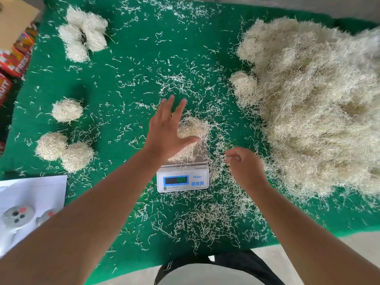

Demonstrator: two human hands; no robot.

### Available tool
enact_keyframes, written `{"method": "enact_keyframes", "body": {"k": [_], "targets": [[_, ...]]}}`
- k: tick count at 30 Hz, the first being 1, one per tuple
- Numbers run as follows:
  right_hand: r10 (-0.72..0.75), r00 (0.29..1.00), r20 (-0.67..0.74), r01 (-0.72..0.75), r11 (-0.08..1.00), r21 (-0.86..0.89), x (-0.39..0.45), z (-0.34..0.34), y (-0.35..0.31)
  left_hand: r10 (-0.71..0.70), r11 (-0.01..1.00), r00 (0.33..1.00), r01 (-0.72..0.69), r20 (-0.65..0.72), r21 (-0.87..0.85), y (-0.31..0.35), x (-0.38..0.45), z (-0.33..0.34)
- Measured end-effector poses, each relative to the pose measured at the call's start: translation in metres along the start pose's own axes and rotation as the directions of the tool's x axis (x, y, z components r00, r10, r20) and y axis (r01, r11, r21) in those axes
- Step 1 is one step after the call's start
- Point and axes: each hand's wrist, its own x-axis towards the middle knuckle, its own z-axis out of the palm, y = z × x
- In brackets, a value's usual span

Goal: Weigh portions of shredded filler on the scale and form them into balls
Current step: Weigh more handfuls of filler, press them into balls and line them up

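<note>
Overhead, left hand (166, 134) splayed above scale (183, 173); right hand (244, 167) loosely curled.

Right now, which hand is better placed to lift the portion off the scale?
Probably the left hand: it hovers open directly over the portion on the scale. The right hand sits beside the scale, fingers curled, seemingly pinching strands.

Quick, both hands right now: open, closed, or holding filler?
Left hand: open, fingers spread above the portion of filler on the scale, no grip.
Right hand: fingers curled; whether they pinch strands cannot be told.
</note>
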Motion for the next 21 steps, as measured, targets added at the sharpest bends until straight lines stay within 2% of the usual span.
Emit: {"method": "enact_keyframes", "body": {"k": [2, 4, 6, 11, 14, 17, 19, 20, 21], "targets": [[0.019, 1.000, 0.018, -0.020, 1.000, 0.003, -0.009, -0.003, 0.009, 0.125, 0.985, 0.977, -0.144, 0.176, 0.098, 0.007, 0.025, 0.010], [0.044, 0.998, 0.033, -0.044, 0.999, -0.005, -0.019, -0.005, 0.016, 0.148, 0.962, 0.928, -0.216, 0.342, 0.169, 0.008, 0.030, 0.029], [0.053, 0.998, 0.029, -0.053, 0.999, -0.001, -0.026, -0.008, 0.021, 0.154, 0.942, 0.901, -0.258, 0.405, 0.215, 0.005, 0.017, 0.049], [0.111, 0.994, 0.009, -0.111, 0.993, 0.045, -0.035, -0.018, 0.031, 0.249, 0.907, 0.939, -0.313, 0.238, 0.284, 0.001, -0.004, 0.070], [0.115, 0.993, 0.012, -0.115, 0.992, 0.043, -0.037, -0.021, 0.032, 0.220, 0.940, 0.947, -0.270, 0.235, 0.207, 0.005, -0.014, 0.068], [0.061, 0.998, 0.008, -0.061, 0.998, 0.013, -0.035, -0.023, 0.021, 0.098, 0.989, 0.967, -0.122, 0.234, 0.088, 0.025, -0.026, 0.054], [-0.020, 1.000, 0.004, 0.020, 1.000, -0.007, -0.037, -0.024, 0.006, -0.140, 0.980, 0.959, 0.170, 0.245, -0.106, 0.046, -0.035, 0.045], [-0.082, 0.997, 0.015, 0.082, 0.997, -0.012, -0.037, -0.023, -0.002, -0.242, 0.902, 0.927, 0.324, 0.287, -0.286, 0.061, -0.039, 0.037], [-0.150, 0.988, 0.033, 0.150, 0.989, -0.014, -0.038, -0.022, -0.009, -0.289, 0.772, 0.898, 0.424, 0.332, -0.473, 0.076, -0.043, 0.025]]}}
